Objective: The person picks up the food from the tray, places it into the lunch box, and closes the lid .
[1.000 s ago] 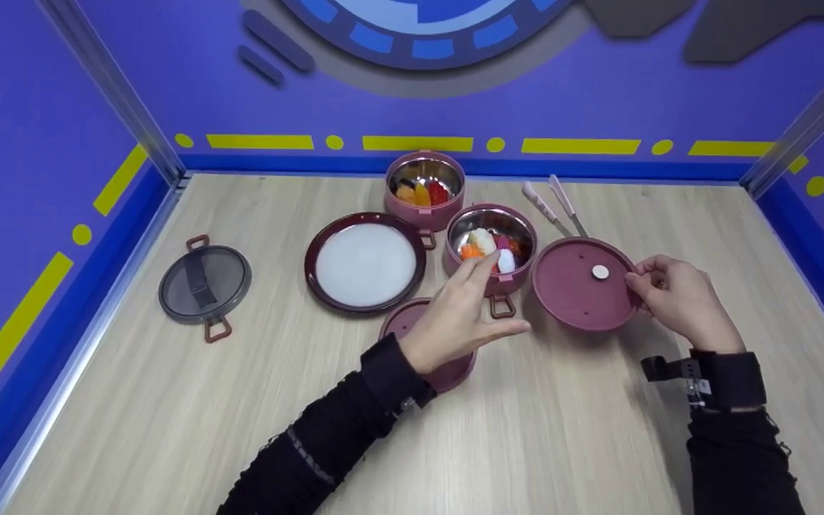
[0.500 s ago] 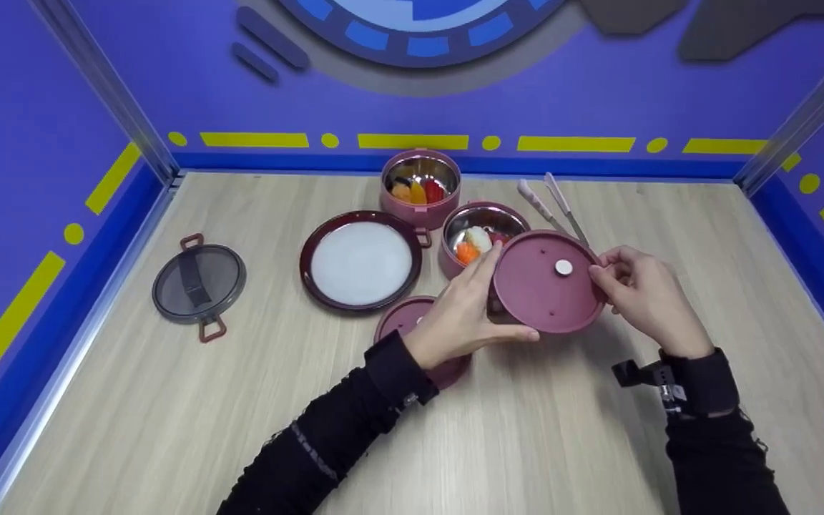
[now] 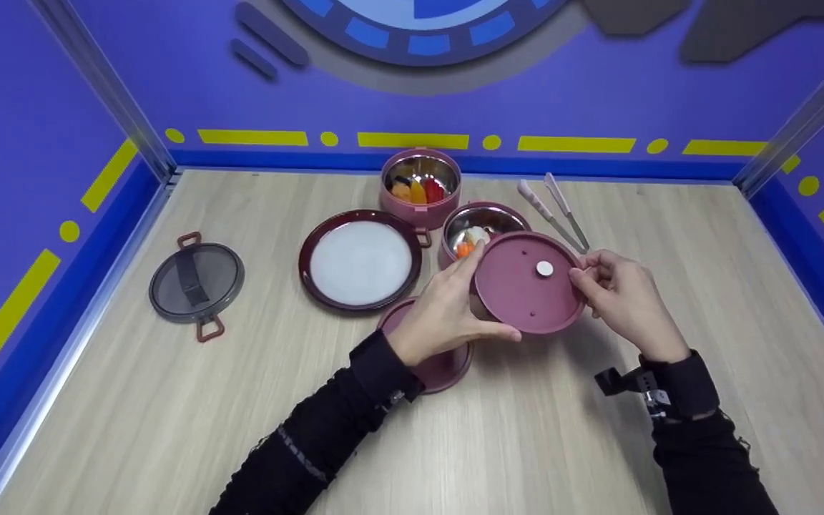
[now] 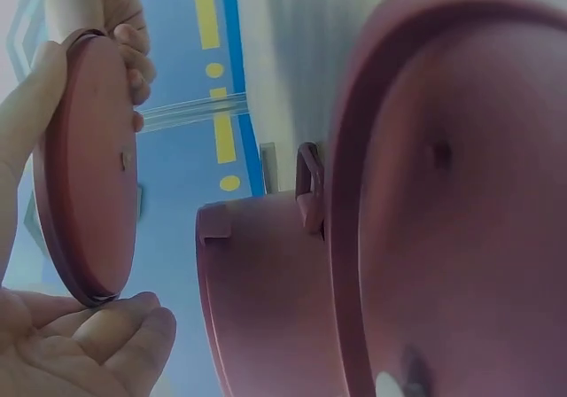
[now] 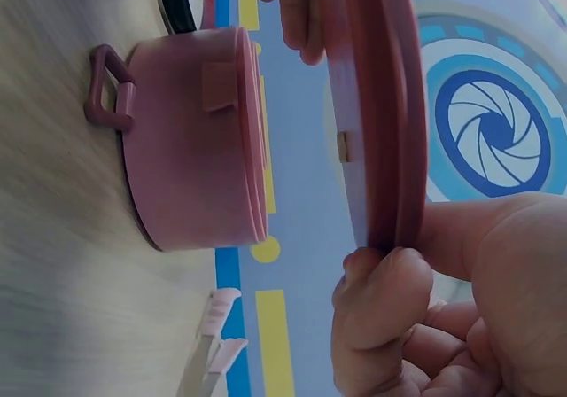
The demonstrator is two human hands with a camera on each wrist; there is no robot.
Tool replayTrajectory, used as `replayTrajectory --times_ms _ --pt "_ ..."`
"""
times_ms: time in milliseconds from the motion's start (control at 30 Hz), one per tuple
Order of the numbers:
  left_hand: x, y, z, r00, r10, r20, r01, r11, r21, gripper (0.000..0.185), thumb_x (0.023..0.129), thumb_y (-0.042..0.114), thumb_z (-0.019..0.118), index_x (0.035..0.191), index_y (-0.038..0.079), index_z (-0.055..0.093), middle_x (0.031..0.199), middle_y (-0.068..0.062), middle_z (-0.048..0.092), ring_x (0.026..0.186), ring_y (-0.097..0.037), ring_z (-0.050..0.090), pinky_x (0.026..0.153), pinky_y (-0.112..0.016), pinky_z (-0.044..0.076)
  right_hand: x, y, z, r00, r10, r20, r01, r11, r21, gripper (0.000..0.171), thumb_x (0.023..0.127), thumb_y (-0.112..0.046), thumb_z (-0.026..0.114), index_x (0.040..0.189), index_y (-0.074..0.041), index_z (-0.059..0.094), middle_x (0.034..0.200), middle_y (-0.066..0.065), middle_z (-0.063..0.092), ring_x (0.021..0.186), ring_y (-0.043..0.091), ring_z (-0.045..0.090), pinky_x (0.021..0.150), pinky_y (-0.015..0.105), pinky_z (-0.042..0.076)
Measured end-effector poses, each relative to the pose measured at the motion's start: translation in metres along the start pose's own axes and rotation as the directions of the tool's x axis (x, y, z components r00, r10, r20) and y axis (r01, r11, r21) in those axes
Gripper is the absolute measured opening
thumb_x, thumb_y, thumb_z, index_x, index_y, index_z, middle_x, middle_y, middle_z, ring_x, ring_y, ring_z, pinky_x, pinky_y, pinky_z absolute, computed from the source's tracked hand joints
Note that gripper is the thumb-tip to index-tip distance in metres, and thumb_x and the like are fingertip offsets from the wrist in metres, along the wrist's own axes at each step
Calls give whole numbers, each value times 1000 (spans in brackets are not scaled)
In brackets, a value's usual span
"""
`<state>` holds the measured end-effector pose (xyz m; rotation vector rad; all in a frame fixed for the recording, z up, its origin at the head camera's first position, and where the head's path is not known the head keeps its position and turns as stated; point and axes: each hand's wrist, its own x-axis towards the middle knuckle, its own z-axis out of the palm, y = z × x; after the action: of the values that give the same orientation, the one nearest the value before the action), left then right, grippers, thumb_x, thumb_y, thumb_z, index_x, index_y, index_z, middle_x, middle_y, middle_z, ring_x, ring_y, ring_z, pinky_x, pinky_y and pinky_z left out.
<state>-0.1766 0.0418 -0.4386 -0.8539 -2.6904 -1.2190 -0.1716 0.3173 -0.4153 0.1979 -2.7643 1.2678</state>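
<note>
A round maroon lid [image 3: 526,286] with a small white disc in its middle hangs tilted above the near steel-lined bowl [image 3: 471,223], covering most of it. Both hands hold the lid. My left hand [image 3: 455,306] grips its left rim between thumb and forefinger. My right hand [image 3: 601,285] pinches the right rim. The bowl holds white and orange food pieces [image 3: 471,240]. In the left wrist view the lid [image 4: 84,167] stands apart from the bowl [image 4: 266,299]. The right wrist view shows the lid's edge [image 5: 372,105] beside the bowl [image 5: 190,140].
A second bowl [image 3: 420,180] with coloured food stands at the back. A maroon-rimmed white plate [image 3: 360,261] lies left of the bowls, a maroon container [image 3: 432,361] under my left wrist, a grey handled lid [image 3: 196,280] far left, and pale tongs [image 3: 553,207] behind the lid.
The maroon lid rose off the table at the right and moved left over the near bowl. My left hand left the bowl's rim and took hold of the lid.
</note>
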Motion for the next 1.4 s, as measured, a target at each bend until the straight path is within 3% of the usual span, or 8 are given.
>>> replayTrajectory --times_ms 233,433,533,667,767,1100,1200,1400 --pt "3 -10 -9 999 -7 -47 4 998 -64 130 63 61 95 165 13 30 160 -14 49 144 -24 51 117 -42 45 3 -2 10 997 -81 -17 81 997 -3 44 106 -24 64 141 3 63 94 15 72 66 5 63 60 16 52" --pt "10 -21 -20 998 -57 -33 54 995 -83 129 62 60 96 165 14 32 163 -13 45 145 -26 49 120 -45 41 6 3 13 985 -111 132 101 991 86 76 99 -27 74 162 -4 37 137 17 62 101 17 68 83 15 54" --pt "15 -25 -26 997 -78 -7 77 993 -93 129 63 57 97 164 13 32 158 -12 52 142 -24 53 119 -43 42 11 8 15 972 -142 187 120 985 124 91 92 -25 82 165 -12 31 157 12 50 128 25 59 100 25 53" --pt "23 -31 -32 995 -102 20 104 991 -87 128 65 56 97 165 12 31 159 -12 51 143 -26 51 120 -44 41 22 14 21 960 -198 196 172 975 143 99 85 -23 89 166 -21 31 167 6 39 150 28 40 116 47 43" --pt "29 -36 -34 993 -115 36 117 991 -67 128 67 56 96 166 11 28 163 -13 47 147 -27 47 122 -45 39 30 16 26 960 -207 189 175 970 170 100 84 -23 90 166 -23 32 168 5 39 152 32 38 120 58 37" --pt "46 -54 -33 983 -174 54 175 984 -23 128 70 56 94 166 6 26 165 -15 43 151 -29 43 124 -45 37 57 28 40 964 -179 196 162 982 97 103 85 -34 89 166 -17 29 172 8 30 160 33 22 127 64 19" --pt "48 -56 -32 979 -196 52 197 980 -24 128 69 56 94 166 7 26 165 -14 42 151 -28 43 124 -44 36 62 30 43 965 -171 200 154 983 96 103 85 -34 88 166 -14 29 172 12 29 159 36 26 126 61 24" --pt "50 -59 -32 974 -222 53 223 974 -25 127 70 55 95 166 8 26 164 -15 44 150 -28 45 123 -43 38 68 33 47 956 -160 246 107 970 217 102 86 -27 87 167 -13 26 170 11 32 147 38 47 119 48 41"
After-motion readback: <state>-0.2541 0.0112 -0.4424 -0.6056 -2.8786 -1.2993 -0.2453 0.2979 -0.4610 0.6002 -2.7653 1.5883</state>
